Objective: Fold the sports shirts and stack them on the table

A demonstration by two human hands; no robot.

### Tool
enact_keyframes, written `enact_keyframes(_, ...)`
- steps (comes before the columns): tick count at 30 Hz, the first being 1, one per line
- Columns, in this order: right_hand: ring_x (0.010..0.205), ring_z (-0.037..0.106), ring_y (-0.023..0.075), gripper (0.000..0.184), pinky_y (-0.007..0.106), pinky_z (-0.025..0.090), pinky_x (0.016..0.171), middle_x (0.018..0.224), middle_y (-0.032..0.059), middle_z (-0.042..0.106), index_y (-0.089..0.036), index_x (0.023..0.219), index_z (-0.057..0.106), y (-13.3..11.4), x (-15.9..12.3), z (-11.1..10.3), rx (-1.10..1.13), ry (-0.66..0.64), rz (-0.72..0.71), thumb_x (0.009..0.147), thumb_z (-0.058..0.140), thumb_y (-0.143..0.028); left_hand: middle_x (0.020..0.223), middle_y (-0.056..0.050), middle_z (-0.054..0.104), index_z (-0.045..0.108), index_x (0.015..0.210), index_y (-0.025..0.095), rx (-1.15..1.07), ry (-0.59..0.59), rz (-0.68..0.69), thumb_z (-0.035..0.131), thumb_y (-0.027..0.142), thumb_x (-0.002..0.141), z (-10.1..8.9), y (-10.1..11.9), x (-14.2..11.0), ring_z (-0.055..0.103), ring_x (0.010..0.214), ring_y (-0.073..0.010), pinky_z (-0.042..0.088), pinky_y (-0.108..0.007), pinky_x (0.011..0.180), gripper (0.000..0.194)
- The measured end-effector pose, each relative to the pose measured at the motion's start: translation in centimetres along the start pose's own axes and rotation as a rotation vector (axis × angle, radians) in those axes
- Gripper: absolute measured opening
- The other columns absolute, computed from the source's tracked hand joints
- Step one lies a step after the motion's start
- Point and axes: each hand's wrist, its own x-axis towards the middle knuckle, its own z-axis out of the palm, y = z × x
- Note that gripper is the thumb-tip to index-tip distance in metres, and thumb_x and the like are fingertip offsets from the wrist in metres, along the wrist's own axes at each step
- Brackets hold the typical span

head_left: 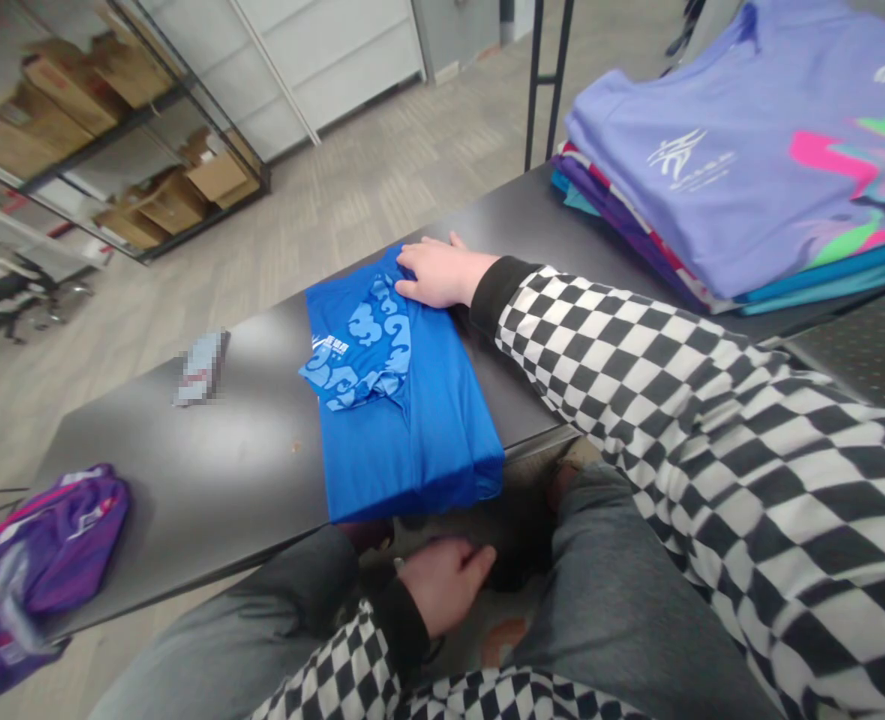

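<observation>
The blue T-shirt (412,450) lies on the dark worktop (217,470), folded into a compact rectangle, its pale-blue printed panel uppermost. A printed flap projects slightly past the left edge and is not yet squared to the fold. The long edges appear otherwise aligned. The right hand (434,275) rests on the far end of the garment, its fingers (416,262) spread slightly apart and flat on the cloth, not clamped on it. The left hand (442,585) is below the near worktop edge, beside the grey trousers (607,590), and well apart from the garment. Its fingers (479,560) are loosely curved; no held item can be confirmed. To the far right stands a stack of folded T-shirts (734,170), a lilac one on top. A purple fabric bag (48,570) sits at the left worktop end, and a small blurred item (202,367) lies left of the garment.
</observation>
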Motion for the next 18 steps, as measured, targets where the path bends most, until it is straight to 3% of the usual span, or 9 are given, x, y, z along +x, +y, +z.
enact_keyframes(1, 0.154, 0.048, 0.0470, 0.043, 0.087, 0.020, 0.129, 0.157, 0.0170, 0.065, -0.016, 0.132, 0.071, 0.0, 0.0, 0.0, 0.002, 0.001, -0.003, 0.108, 0.053, -0.047, 0.070, -0.006, 0.078, 0.083, 0.081, 0.026, -0.035, -0.041, 0.035, 0.073, 0.053, 0.099, 0.0, 1.3, -0.5, 0.075, 0.064, -0.0238, 0.060, -0.034, 0.067, 0.034)
enact_keyframes(3, 0.154, 0.048, 0.0466, 0.043, 0.086, 0.021, 0.130, 0.156, 0.0165, 0.065, -0.017, 0.132, 0.071, 0.1, 0.0, 0.1, -0.001, 0.005, -0.008, 0.108, 0.053, -0.048, 0.110, -0.010, 0.087, 0.086, 0.124, 0.028, -0.147, -0.073, 0.140, 0.068, 0.045, 0.105, -0.2, 3.9, -1.0, 0.082, 0.101, -0.0276, 0.065, -0.040, 0.095, 0.031)
enact_keyframes(4, 0.153, 0.049, 0.0466, 0.043, 0.086, 0.021, 0.129, 0.155, 0.0164, 0.065, -0.017, 0.132, 0.071, 0.1, 0.0, 0.1, -0.004, 0.006, -0.010, 0.108, 0.053, -0.048, 0.131, -0.012, 0.083, 0.077, 0.144, 0.028, -0.213, -0.046, 0.188, 0.066, 0.041, 0.106, -0.4, 4.9, -1.1, 0.079, 0.120, -0.0286, 0.061, -0.044, 0.109, 0.041)
enact_keyframes(6, 0.153, 0.049, 0.0469, 0.043, 0.087, 0.021, 0.129, 0.155, 0.0167, 0.065, -0.017, 0.132, 0.070, 0.0, 0.0, 0.0, -0.010, 0.006, -0.006, 0.109, 0.052, -0.048, 0.153, -0.013, 0.073, 0.064, 0.161, 0.028, -0.304, 0.033, 0.224, 0.066, 0.037, 0.107, -0.6, 6.4, -0.6, 0.071, 0.138, -0.0299, 0.054, -0.050, 0.123, 0.054)
enact_keyframes(13, 0.156, 0.047, 0.0471, 0.044, 0.086, 0.019, 0.130, 0.157, 0.0159, 0.064, -0.017, 0.133, 0.070, 0.2, 0.2, 0.3, 0.001, 0.010, -0.007, 0.109, 0.053, -0.049, 0.152, -0.015, 0.072, 0.069, 0.146, 0.021, -0.344, 0.056, 0.173, 0.064, 0.036, 0.108, 0.6, 8.4, 2.5, 0.070, 0.138, -0.0309, 0.056, -0.050, 0.121, 0.041)
enact_keyframes(16, 0.156, 0.046, 0.0487, 0.046, 0.088, 0.017, 0.129, 0.156, 0.0170, 0.064, -0.015, 0.134, 0.071, 0.7, 0.5, 0.8, 0.017, 0.032, -0.025, 0.107, 0.055, -0.049, 0.143, -0.015, 0.075, 0.069, 0.138, 0.019, -0.308, 0.065, 0.149, 0.061, 0.034, 0.109, 1.4, 10.0, 3.0, 0.075, 0.120, -0.0259, 0.061, -0.045, 0.110, 0.033)
enact_keyframes(18, 0.156, 0.046, 0.0498, 0.046, 0.089, 0.015, 0.129, 0.156, 0.0181, 0.064, -0.015, 0.133, 0.071, 0.9, 0.7, 1.0, 0.024, 0.035, -0.037, 0.107, 0.055, -0.050, 0.137, -0.014, 0.077, 0.064, 0.144, 0.018, -0.285, 0.020, 0.126, 0.061, 0.032, 0.109, 1.6, 10.9, 2.8, 0.077, 0.101, -0.0206, 0.065, -0.038, 0.095, 0.038)
